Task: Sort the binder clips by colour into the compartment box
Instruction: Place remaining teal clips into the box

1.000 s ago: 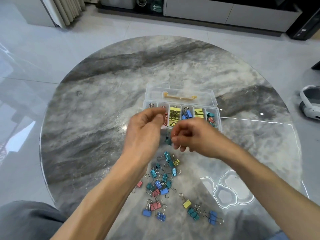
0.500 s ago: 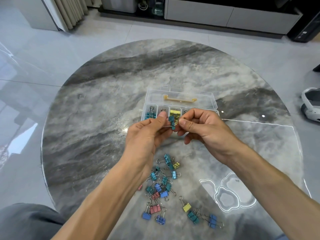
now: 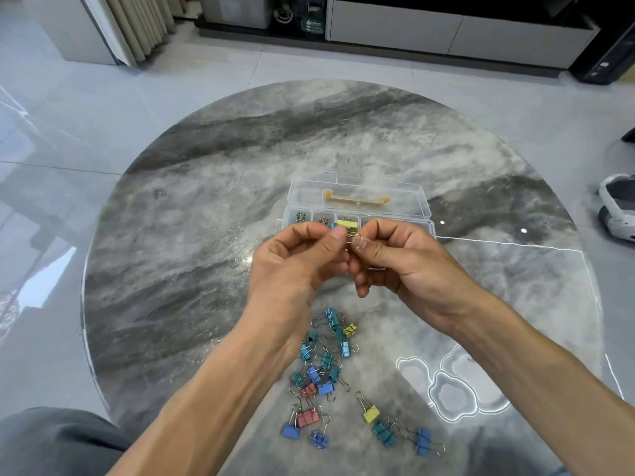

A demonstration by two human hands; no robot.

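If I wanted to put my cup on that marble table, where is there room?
The table's left half, beside the left hand, is bare, as is the far side behind the compartment box. Crowded: the loose binder clips near the person.

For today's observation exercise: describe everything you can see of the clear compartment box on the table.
The compartment box looks like clear plastic and lies on the grey marble table, its lid open, tilted away, and bearing a tan handle. A row of small compartments shows; one holds yellow clips, and two to its left show wire loops. Both hands, the left hand and the right hand, hide its near part.
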